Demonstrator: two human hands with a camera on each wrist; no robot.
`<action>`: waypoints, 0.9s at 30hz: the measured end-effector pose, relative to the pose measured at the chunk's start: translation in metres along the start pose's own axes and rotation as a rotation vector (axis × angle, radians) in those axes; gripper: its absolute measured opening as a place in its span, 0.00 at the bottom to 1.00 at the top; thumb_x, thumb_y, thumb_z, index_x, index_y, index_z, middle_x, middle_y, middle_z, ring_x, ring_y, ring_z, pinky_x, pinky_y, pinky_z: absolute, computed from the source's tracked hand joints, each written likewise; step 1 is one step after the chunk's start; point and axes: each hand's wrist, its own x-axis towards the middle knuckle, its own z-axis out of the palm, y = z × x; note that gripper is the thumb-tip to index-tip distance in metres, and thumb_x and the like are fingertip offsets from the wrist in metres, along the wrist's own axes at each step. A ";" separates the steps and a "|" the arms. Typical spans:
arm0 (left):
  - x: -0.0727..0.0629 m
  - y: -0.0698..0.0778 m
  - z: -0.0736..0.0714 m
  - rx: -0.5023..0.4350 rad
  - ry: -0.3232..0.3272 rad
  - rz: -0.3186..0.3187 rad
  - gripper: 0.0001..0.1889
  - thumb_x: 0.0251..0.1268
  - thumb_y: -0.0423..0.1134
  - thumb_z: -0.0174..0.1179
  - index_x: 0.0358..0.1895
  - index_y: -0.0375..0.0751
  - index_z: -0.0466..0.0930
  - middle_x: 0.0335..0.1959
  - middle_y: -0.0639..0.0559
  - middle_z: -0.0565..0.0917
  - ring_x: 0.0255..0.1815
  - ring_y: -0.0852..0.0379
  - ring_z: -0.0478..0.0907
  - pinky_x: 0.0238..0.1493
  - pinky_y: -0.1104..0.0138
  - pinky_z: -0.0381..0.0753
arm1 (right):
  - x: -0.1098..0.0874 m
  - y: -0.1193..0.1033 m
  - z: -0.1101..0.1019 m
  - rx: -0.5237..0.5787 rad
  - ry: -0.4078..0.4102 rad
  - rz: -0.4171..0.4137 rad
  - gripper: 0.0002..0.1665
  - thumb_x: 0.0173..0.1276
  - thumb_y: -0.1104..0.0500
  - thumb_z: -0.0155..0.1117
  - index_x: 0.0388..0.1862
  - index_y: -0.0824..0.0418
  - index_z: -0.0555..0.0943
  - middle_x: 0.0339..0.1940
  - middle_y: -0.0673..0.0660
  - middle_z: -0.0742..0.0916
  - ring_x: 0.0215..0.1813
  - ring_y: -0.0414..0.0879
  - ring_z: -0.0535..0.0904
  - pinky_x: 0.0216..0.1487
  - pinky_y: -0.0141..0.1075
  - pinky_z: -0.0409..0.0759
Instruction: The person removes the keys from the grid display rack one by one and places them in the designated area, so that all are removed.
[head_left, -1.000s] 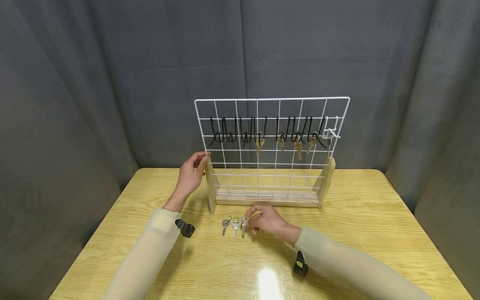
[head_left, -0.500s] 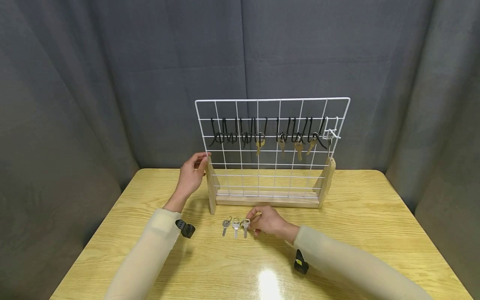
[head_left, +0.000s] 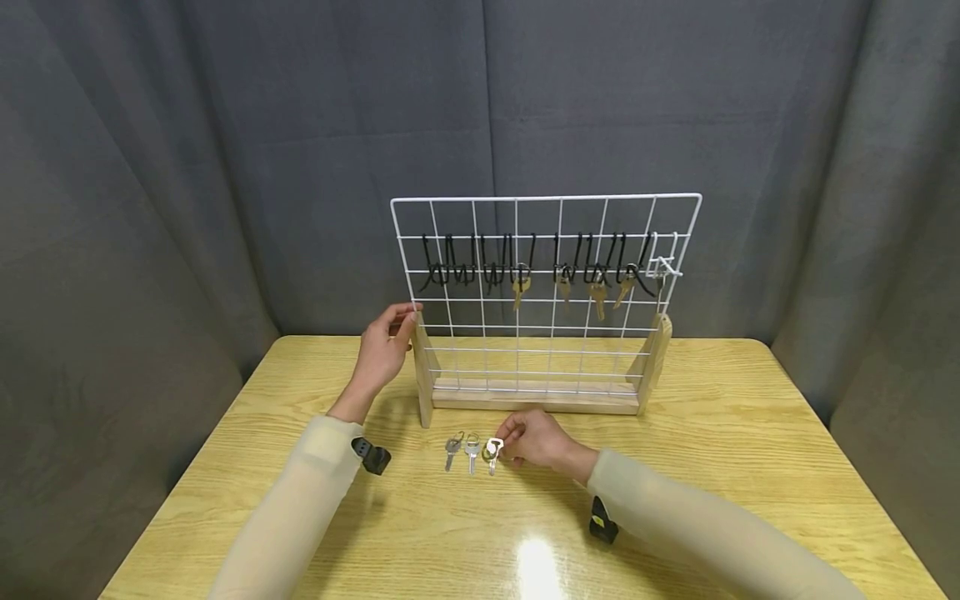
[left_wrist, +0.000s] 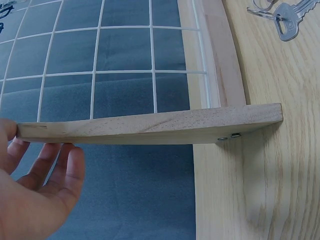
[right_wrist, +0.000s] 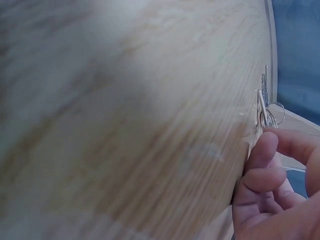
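Observation:
In the head view, my left hand point(head_left: 382, 350) grips the top of the left wooden post point(head_left: 423, 375) of a white wire-grid key rack. The left wrist view shows my fingers below that post point(left_wrist: 150, 126) and part of the hand at its end. Just in front of the rack's base point(head_left: 536, 403), my right hand point(head_left: 540, 439) pinches a silver key point(head_left: 493, 450) with a ring on it. Beside it on the table lie two more silver keys, a middle key point(head_left: 472, 451) and a left key point(head_left: 452, 451), each with a ring. My fingers partly hide the pinched key in the right wrist view.
Black hooks point(head_left: 457, 273) line the grid, and several brass keys point(head_left: 597, 296) hang toward the right. A white hook point(head_left: 662, 267) at the right end bears a dark key. Grey curtains point(head_left: 360, 125) surround the wooden table point(head_left: 300, 467).
The right hand has turned the silver key slightly and shifted it a little to the right, so its face now catches the light. The left hand stays on the post.

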 end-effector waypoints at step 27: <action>0.000 0.000 0.000 -0.010 0.002 -0.001 0.18 0.80 0.48 0.48 0.63 0.45 0.77 0.56 0.42 0.81 0.56 0.46 0.80 0.48 0.53 0.84 | 0.001 -0.005 -0.019 0.047 -0.011 -0.003 0.12 0.61 0.73 0.68 0.44 0.73 0.82 0.32 0.57 0.83 0.31 0.43 0.79 0.35 0.39 0.85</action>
